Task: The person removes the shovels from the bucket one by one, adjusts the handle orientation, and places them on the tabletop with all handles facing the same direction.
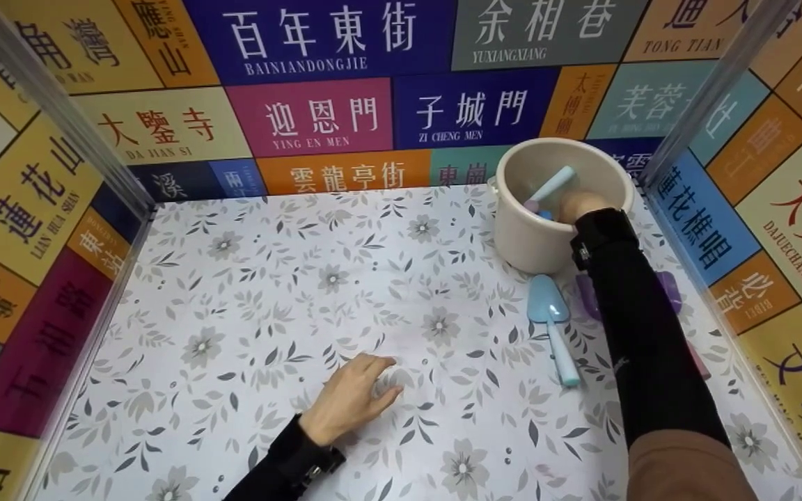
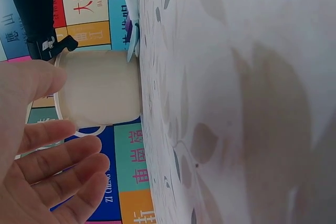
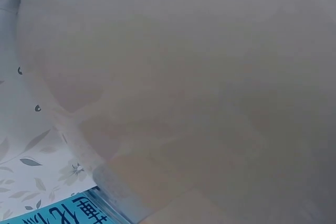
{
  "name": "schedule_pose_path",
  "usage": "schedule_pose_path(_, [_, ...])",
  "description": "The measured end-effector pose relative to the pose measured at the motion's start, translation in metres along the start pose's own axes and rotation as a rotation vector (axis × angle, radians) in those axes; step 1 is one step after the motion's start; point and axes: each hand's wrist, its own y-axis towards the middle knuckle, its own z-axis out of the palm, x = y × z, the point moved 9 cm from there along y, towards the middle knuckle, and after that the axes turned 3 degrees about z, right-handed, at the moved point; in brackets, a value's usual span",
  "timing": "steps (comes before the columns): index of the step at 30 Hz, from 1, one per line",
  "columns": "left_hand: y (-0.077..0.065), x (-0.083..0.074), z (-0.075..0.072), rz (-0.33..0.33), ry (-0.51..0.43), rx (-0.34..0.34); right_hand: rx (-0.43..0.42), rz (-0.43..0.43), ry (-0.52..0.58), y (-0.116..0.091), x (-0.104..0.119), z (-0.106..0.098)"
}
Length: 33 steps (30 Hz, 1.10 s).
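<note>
Now the right hand (image 1: 583,204) dips into the cream bucket (image 1: 532,242), fingers hidden, so whether it grips anything I can't tell. Just left of it, inside, a pale blue handle (image 1: 553,184) leans, long axis slanting up toward the far right. The left hand (image 1: 351,395), relaxed and holding nothing, is over the tabletop (image 1: 269,313), well apart.

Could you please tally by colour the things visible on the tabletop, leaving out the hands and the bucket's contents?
Cream bucket: 1
Light blue shovel: 1
Purple item: 1, partly behind the right sleeve, taken as one piece
Pink item: 1, also partly hidden
Total: 4
</note>
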Motion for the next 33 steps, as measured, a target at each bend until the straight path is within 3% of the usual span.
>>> schedule_pose_path(9, [0.000,0.000,0.000,-0.005,0.011,0.009,-0.125,0.026,-0.026,-0.005,-0.002,-0.009])
schedule_pose_path(21, [-0.008,0.007,-0.011,-0.028,0.075,-0.022,-0.153,-0.030,-0.181,-0.017,0.001,-0.030])
schedule_pose_path(26, [-0.014,0.013,-0.018,-0.042,0.111,-0.054,-0.201,-0.086,-0.160,-0.031,-0.003,-0.037])
schedule_pose_path(33, [-0.022,0.022,-0.027,-0.061,0.113,-0.081,-0.239,-0.107,-0.009,-0.064,-0.031,-0.046])
